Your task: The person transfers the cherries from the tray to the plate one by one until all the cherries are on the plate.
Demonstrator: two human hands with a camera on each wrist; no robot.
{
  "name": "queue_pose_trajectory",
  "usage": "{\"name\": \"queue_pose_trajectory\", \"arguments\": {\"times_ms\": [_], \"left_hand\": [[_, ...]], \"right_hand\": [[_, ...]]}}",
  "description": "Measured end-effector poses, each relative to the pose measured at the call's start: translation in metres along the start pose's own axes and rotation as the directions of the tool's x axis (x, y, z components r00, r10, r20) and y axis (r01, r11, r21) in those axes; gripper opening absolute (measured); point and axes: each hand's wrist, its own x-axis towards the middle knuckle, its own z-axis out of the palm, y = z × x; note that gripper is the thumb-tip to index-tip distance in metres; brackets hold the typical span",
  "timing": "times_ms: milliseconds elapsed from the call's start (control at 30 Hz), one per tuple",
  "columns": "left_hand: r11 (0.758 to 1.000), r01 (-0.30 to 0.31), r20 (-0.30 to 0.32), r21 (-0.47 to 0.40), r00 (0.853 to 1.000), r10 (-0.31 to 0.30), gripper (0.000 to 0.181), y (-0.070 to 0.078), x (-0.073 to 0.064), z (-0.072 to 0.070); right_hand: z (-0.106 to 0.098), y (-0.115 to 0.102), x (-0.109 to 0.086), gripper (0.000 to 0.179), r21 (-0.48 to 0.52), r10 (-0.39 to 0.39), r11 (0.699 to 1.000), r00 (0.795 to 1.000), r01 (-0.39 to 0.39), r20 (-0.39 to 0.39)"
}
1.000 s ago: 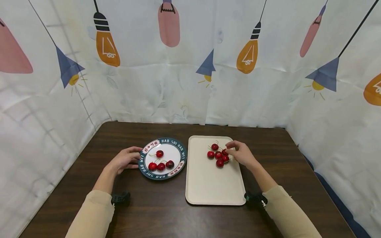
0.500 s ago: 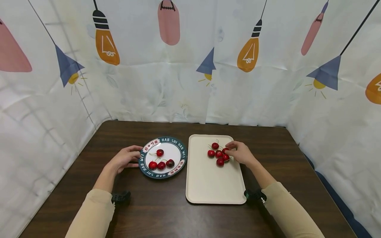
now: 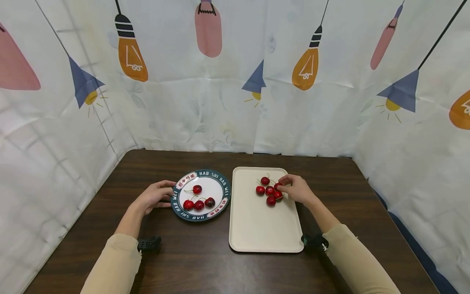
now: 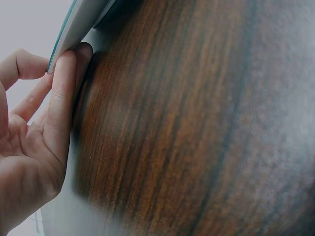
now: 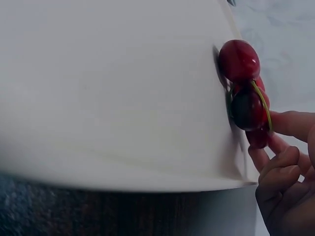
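Observation:
My left hand (image 3: 156, 197) holds the left rim of a round plate (image 3: 196, 217) with a teal lettered border. In the left wrist view the thumb is at the edge of the plate (image 4: 81, 29), with fingers against its underside. Several red cherries (image 3: 199, 205) with stems lie on its white middle. On the right, my right hand (image 3: 298, 191) reaches over a cream tray (image 3: 265, 228) and pinches a cherry (image 3: 278, 185) at the back right of a cluster. Other cherries (image 3: 269, 190) touch around it. The right wrist view shows a dark cherry (image 5: 247, 109) with a green stem beside the fingertips.
Plate and tray stand side by side on a dark brown wooden table (image 3: 176, 261), a narrow gap between them. A white curtain (image 3: 220, 114) printed with lamps and bulbs hangs behind the table and along its sides. Each wrist wears a dark strap (image 3: 148, 243).
Both hands stay in nearly the same place, the left at the plate's rim and the right at the cherry cluster. The view shifts very slightly.

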Motion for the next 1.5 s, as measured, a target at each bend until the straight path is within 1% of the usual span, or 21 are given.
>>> {"name": "queue_pose_trajectory", "arguments": {"times_ms": [233,533,767,933,1167,1400,1500], "left_hand": [[1.000,-0.007,0.005,-0.006,1.000,0.007,0.053,0.000,0.000,0.000],[1.000,-0.001,0.002,0.001,1.000,0.001,0.053,0.002,0.001,0.001],[1.000,0.006,-0.002,0.001,1.000,-0.006,0.054,0.002,0.001,0.001],[1.000,0.004,0.000,-0.004,1.000,-0.004,0.054,0.001,0.003,0.002],[1.000,0.009,-0.001,0.001,1.000,-0.009,0.054,0.003,0.002,0.002],[1.000,0.017,0.004,0.005,1.000,-0.017,0.055,0.001,0.001,0.001],[1.000,0.015,0.002,0.004,1.000,-0.015,0.055,0.000,0.000,0.000]], "right_hand": [[-0.004,0.001,0.003,0.034,-0.006,-0.001,1.000,1.000,0.001,-0.007],[-0.007,-0.006,0.002,0.033,0.013,0.005,1.000,1.000,-0.005,-0.002],[-0.004,-0.010,0.006,0.034,0.052,-0.032,0.998,0.999,0.031,0.012],[0.001,-0.017,0.007,0.034,0.104,-0.029,0.994,0.999,0.026,0.025],[0.012,-0.031,0.009,0.032,0.113,-0.066,0.992,0.997,0.061,0.036],[0.027,-0.050,0.013,0.029,0.164,-0.083,0.984,0.993,0.069,0.080],[0.036,-0.057,0.014,0.028,0.153,-0.086,0.986,0.992,0.071,0.090]]}}
